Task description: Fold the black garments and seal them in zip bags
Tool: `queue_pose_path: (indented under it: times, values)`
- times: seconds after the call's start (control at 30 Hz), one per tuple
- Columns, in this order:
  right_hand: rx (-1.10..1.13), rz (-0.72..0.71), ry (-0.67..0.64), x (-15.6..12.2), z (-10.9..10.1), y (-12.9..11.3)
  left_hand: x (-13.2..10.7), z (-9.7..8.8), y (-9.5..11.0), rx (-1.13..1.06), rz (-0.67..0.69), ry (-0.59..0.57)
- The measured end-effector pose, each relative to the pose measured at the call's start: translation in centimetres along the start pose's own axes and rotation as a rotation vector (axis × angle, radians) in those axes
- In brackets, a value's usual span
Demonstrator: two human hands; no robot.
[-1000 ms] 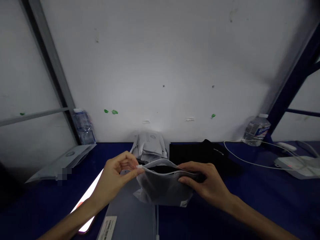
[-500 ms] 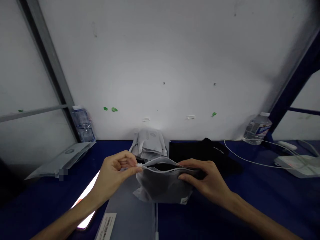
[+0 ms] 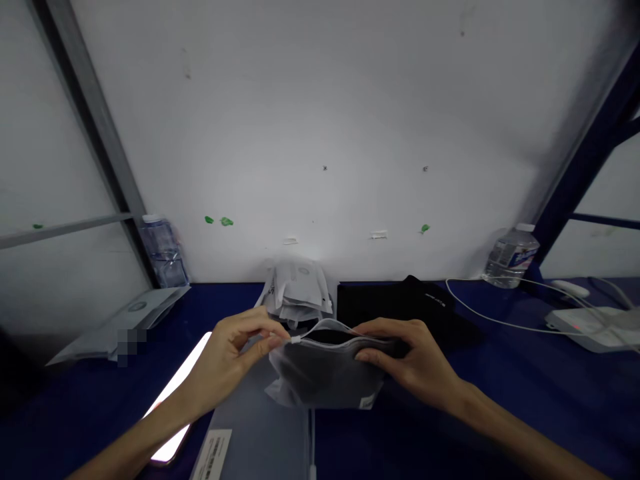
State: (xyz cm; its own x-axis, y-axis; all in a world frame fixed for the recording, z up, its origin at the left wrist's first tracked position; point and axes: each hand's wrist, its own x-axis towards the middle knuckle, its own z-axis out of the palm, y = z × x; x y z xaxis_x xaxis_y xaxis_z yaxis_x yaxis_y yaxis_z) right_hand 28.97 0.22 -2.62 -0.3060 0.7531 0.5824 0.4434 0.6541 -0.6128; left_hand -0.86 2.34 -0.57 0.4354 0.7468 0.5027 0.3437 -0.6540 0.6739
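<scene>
Two bare hands share one frosted zip pouch [image 3: 320, 377], held just above the blue worktop [image 3: 500, 400] with its mouth facing up and gaping in the middle, a dark folded cloth [image 3: 333, 335] showing inside. The left hand [image 3: 235, 357] has thumb and forefinger pinched tight on the small white slider [image 3: 295, 339] near the pouch's left end. The right hand [image 3: 420, 363] is closed on the right end of the mouth, thumb on the near side and fingers [image 3: 385, 327] along the far lip. As I judge it, the risk is the cloth bulging up into the zip track: a slider drawn across it could snag the fabric or jam, and a slack right-hand hold would let the film bunch. Under the fingers lies a flat grey packet [image 3: 260, 427], and left of the left hand's fingers is a lit phone [image 3: 177, 393]. Beyond the fingers sit a heap of white packets [image 3: 299, 287] and a black garment [image 3: 400, 303], with a water bottle [image 3: 510, 257] and a white cable [image 3: 480, 313] well off to the right
</scene>
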Motion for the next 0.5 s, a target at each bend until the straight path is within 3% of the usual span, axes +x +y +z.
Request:
queue_pose_path:
  times: [0.27,0.5]
  values:
    - [0.004,0.001,-0.021,0.09,-0.11,0.06,-0.13,-0.13,0.02,0.073,0.028,-0.065]
    - [0.005,-0.017,-0.03,0.15,-0.07,0.05,-0.51,-0.05,-0.16,0.051,-0.026,-0.131]
